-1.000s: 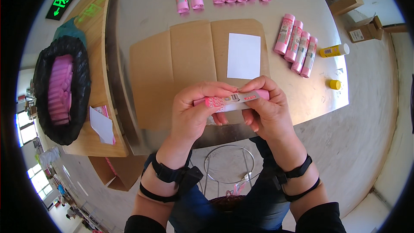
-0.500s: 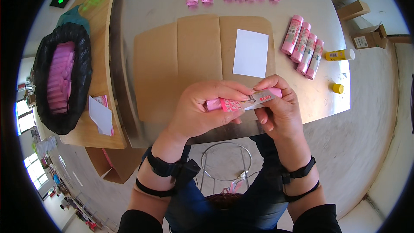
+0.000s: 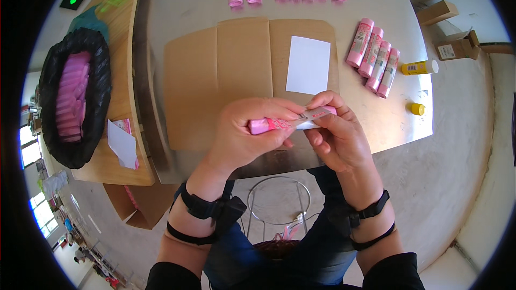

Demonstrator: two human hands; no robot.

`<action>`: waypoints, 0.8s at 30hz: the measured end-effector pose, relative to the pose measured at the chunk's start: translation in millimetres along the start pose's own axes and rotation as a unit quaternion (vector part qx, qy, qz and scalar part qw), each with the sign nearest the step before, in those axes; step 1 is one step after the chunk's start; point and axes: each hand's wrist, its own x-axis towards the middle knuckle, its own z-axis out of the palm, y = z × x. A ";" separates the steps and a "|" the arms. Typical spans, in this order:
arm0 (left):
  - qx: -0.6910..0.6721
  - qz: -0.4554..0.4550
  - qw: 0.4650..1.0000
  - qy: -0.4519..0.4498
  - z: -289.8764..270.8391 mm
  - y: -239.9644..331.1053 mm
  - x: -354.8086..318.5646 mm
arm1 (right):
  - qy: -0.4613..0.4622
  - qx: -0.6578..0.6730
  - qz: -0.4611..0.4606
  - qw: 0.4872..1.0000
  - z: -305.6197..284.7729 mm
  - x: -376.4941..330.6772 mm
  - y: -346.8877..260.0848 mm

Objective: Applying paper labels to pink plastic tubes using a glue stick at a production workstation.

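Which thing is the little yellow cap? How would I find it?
Start at the grey table and go to its right side, past the four pink rolls. Below the yellow bottle lying there sits the yellow cap, alone, small and round.

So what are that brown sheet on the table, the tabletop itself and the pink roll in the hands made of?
The brown sheet looks like matte cardboard: flat tan panels with fold creases. The tabletop seems to be brushed metal, grey with a soft sheen and a bright edge. The pink roll, held by the left hand and right hand, is probably thin glossy plastic film under a paper band.
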 end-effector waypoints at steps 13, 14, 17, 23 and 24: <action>-0.077 -0.157 0.977 0.118 -1.2 4.4 6.5 | -0.037 -0.106 -0.026 0.993 -1.8 -1.0 0.6; -0.078 -0.158 0.977 0.118 -2.2 3.6 6.4 | -0.020 -0.165 -0.044 0.985 -2.1 -0.6 1.5; -0.108 -0.183 0.969 0.129 -4.9 2.8 6.1 | 0.000 -0.333 -0.173 0.927 -4.5 2.0 7.2; -0.144 -0.196 0.960 0.137 -6.1 2.1 5.4 | -0.001 -0.409 -0.261 0.875 0.3 0.7 8.7; -0.148 -0.179 0.965 0.120 -6.3 2.3 5.2 | -0.003 -0.409 -0.260 0.875 2.8 -1.3 8.0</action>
